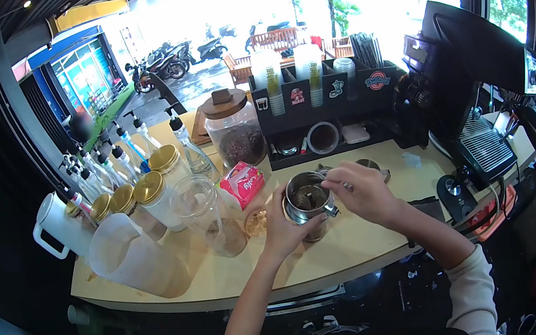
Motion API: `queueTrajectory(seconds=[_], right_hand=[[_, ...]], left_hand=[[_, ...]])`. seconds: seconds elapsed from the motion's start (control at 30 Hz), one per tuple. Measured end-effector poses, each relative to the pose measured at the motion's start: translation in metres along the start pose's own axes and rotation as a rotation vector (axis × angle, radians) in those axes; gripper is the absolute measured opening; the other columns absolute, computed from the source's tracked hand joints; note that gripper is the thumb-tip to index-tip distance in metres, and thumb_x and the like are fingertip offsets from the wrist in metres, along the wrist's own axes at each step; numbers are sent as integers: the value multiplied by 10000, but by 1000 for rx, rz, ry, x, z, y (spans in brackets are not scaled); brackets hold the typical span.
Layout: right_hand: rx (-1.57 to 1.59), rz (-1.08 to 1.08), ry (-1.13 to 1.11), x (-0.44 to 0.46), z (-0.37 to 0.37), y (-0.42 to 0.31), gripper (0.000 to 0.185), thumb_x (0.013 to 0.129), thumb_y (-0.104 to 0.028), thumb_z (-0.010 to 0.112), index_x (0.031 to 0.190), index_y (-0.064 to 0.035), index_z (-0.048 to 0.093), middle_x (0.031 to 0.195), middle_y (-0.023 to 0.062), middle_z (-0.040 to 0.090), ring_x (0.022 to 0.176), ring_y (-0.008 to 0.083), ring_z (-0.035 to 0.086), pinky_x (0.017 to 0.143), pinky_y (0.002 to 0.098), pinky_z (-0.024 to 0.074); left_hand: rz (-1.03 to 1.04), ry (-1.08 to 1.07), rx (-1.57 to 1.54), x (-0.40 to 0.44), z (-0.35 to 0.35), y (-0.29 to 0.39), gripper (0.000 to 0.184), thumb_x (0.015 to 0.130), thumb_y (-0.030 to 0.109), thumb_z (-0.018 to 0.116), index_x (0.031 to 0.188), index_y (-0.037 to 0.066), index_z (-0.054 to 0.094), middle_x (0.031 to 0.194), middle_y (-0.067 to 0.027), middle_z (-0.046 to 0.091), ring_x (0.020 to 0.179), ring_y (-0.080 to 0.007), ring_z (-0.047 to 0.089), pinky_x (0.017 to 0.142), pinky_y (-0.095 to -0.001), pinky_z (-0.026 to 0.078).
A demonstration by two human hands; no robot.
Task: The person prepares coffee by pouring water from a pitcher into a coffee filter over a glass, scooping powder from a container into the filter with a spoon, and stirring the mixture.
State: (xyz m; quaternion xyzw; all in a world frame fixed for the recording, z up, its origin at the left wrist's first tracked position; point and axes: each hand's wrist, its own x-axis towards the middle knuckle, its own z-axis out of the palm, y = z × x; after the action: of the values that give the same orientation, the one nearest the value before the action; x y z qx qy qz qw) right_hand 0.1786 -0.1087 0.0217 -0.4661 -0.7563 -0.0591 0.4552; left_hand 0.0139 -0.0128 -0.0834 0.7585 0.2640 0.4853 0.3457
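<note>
A round metal cup (309,196), like a coffee drip filter, stands over a clear glass (317,231) near the counter's middle. Dark contents and a small central post show inside it. My left hand (282,227) is wrapped around its left and near side. Over the right rim, my right hand (360,189) is closed in a pinch. A thin metallic piece shows by its fingers, too small to name. To the left of the cup lie a pink packet (241,184) and a small dish of light brown bits (257,222).
On the left stand a clear plastic jug (199,210), a frosted pitcher (135,258), gold-lidded jars (160,202) and pump bottles (190,152). Behind are a bean jar (239,137) and a black cup organizer (327,98). A dark machine (475,57) occupies the right.
</note>
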Motion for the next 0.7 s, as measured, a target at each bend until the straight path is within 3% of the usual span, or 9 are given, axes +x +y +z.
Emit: queueTrajectory(seconds=[0.03, 0.2, 0.3, 0.47, 0.53, 0.7], right_hand=[[-46, -45, -37, 0, 3, -1, 123, 834, -80, 656, 919, -28, 585, 807, 109, 572, 698, 324, 588, 598, 377, 487], [40, -1, -139, -3, 8, 0, 130, 833, -49, 647, 950, -17, 599, 843, 113, 597, 732, 309, 617, 619, 372, 496], [163, -36, -194, -3, 3, 5, 149, 830, -27, 643, 977, -19, 616, 873, 116, 614, 762, 301, 630, 648, 365, 508], [120, 27, -186, 1, -12, 6, 166, 823, 5, 634, 985, -29, 634, 876, 113, 621, 795, 290, 634, 682, 357, 514], [210, -57, -277, -3, -11, 9, 220, 798, 18, 644, 1010, -41, 633, 887, 106, 619, 810, 284, 632, 681, 360, 517], [78, -183, -225, 0, -18, 12, 289, 765, 28, 657, 1041, -53, 627, 900, 97, 611, 812, 277, 629, 681, 367, 519]], left_hand=[[3, -6, 26, 0, 0, 2, 870, 574, 341, 883, 1254, 50, 426, 1171, -132, 533, 1107, -291, 517, 969, -420, 398], [-19, -13, 54, 5, -6, 24, 831, 557, 332, 879, 1236, 53, 488, 1141, -119, 584, 1121, -295, 534, 979, -421, 397], [-59, -64, -142, 10, -12, 41, 778, 557, 276, 855, 1218, 41, 520, 1122, -122, 619, 1121, -275, 558, 995, -409, 387], [100, -114, 12, 18, -18, 35, 772, 558, 183, 802, 1262, 55, 513, 1161, -114, 619, 1123, -268, 567, 1007, -399, 376], [121, -147, 39, 22, -23, 39, 781, 561, 185, 803, 1273, 61, 506, 1168, -109, 616, 1131, -266, 562, 1007, -398, 375], [122, -227, 62, 32, -31, 55, 802, 566, 177, 808, 1296, 83, 490, 1206, -93, 599, 1155, -260, 545, 1021, -397, 365]])
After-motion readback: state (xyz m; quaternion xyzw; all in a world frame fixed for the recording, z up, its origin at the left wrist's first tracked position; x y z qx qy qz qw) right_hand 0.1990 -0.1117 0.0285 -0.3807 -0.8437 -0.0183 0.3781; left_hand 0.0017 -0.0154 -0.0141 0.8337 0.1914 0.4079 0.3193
